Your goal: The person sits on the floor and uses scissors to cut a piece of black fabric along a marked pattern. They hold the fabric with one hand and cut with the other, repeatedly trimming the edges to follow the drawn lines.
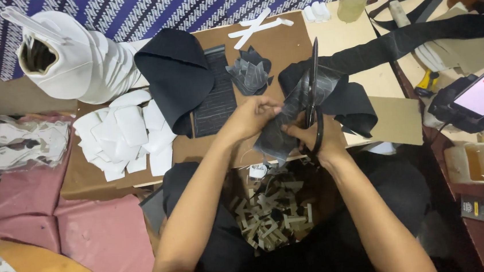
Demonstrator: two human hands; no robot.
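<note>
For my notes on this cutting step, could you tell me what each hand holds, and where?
The left hand grips the dark sheet by its upper edge; the right hand holds the scissors by the handles.

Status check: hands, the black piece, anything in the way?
Left hand grips black sheet. Right hand holds black scissors, blades over the sheet. Nothing blocking.
</note>
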